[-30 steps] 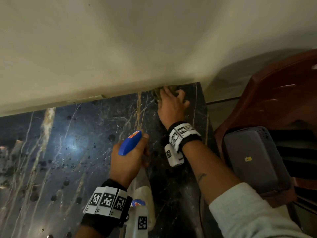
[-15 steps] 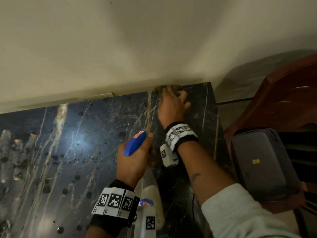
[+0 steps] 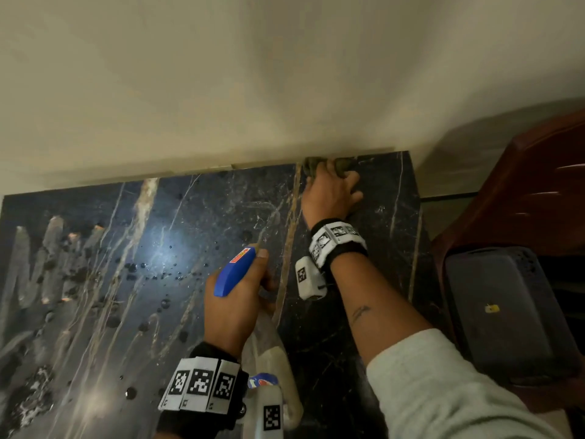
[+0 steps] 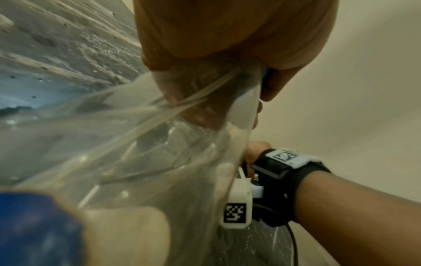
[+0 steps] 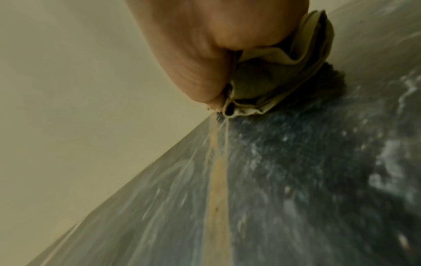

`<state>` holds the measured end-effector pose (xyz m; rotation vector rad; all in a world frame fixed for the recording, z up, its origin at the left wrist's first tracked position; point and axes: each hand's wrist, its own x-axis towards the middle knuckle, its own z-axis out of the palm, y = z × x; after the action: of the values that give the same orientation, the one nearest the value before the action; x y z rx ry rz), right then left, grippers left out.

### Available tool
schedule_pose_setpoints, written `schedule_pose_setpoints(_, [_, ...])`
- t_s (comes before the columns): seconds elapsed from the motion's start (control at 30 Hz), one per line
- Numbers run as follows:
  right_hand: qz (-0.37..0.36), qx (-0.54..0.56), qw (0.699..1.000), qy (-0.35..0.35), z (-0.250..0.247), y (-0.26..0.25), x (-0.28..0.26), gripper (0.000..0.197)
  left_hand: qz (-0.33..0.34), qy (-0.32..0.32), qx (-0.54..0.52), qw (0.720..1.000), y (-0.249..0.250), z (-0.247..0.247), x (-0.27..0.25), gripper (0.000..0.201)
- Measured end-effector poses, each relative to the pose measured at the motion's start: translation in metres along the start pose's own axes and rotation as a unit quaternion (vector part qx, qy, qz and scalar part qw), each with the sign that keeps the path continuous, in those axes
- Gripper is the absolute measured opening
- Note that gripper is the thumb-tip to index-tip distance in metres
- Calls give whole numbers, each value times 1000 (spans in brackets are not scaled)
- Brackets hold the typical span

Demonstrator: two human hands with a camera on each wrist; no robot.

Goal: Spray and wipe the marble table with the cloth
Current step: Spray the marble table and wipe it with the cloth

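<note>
The dark marble table [image 3: 196, 223] with pale veins carries droplets and wet smears on its left half. My right hand [image 3: 329, 193] grips a bunched olive cloth [image 3: 311, 166] and presses it on the marble at the far edge, against the wall. The same cloth [image 5: 273, 81] shows crumpled under my right hand [image 5: 218, 54] in the right wrist view. My left hand [image 3: 234, 308] holds a clear spray bottle [image 3: 272, 353] with a blue trigger head [image 3: 234, 270] above the table's near middle. The bottle [image 4: 141, 153] fills the left wrist view under my left hand [image 4: 227, 36].
A cream wall [image 3: 253, 74] runs along the table's far edge. To the right of the table stands a red-brown chair [image 3: 522, 191] with a grey box [image 3: 506, 312] on its seat. The table's right edge [image 3: 421, 223] is close to my right arm.
The head view has drifted so the table sits further right in the picture. My right hand stays with the cloth at the wall edge; my left hand keeps the bottle.
</note>
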<state>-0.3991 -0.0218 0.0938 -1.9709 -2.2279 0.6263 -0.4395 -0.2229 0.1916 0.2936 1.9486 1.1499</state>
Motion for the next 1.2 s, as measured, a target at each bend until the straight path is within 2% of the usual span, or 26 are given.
schedule_pose_setpoints(0.1, [-138,-44,989,-43,15,-15,-24,29,-6,9,-3,1000,-4,-7,-13,41])
schedule_pose_setpoints(0.17, [-190,-64,978,-64,11,-5,-20,32,-7,11,-10,1000,-6,-9,-21,39])
schedule_pose_setpoints(0.23, [-180,-82,979,-52,2,17,-10,33,2,13,-16,1000,-9,-10,-26,40])
schedule_pose_setpoints(0.33, [-67,-58,996,-13,-9,48,-2,36,14,13,-18,1000,-12,-8,-30,41])
schedule_pose_setpoints(0.4, [-27,-44,999,-2,-7,45,-5,38,14,8,-21,1000,-14,-5,-29,40])
schedule_pose_setpoints(0.47, [-21,-30,999,-11,-4,26,-14,34,11,0,-19,1000,-13,-3,-27,40])
schedule_pose_setpoints(0.53, [-64,-26,997,-31,4,7,-30,32,16,-8,-9,1000,-13,-1,-24,43])
schedule_pose_setpoints(0.6, [-163,-51,984,-56,16,1,-51,35,17,-18,-4,1000,-14,-1,-21,42])
schedule_pose_setpoints(0.67, [-236,-61,967,-77,16,9,-58,40,11,-30,-8,999,-14,-2,-19,37])
schedule_pose_setpoints(0.7, [-245,-53,965,-74,11,17,-54,42,11,-36,-12,999,-15,-3,-18,34])
schedule_pose_setpoints(0.77, [-198,-42,978,-53,5,34,-47,43,9,-43,-24,999,-18,-10,-14,30])
schedule_pose_setpoints(0.83, [-92,-26,995,-7,0,51,-40,41,18,-52,-18,998,-21,-16,-12,31])
schedule_pose_setpoints(0.9, [-23,-37,999,31,4,47,-45,36,30,-63,1,998,-25,-25,-12,36])
schedule_pose_setpoints(0.93, [-14,-45,998,36,7,39,-50,32,31,-64,4,997,-26,-29,-11,37])
schedule_pose_setpoints(1.0, [-36,-38,998,20,13,18,-65,27,27,-60,-1,998,-26,-37,-10,37])
schedule_pose_setpoints(1.13, [-183,-80,978,-59,27,5,-102,42,28,-57,8,998,-25,-43,-14,39])
schedule_pose_setpoints(1.2, [-186,-80,978,-53,22,16,-103,45,32,-63,7,997,-24,-47,-17,38])
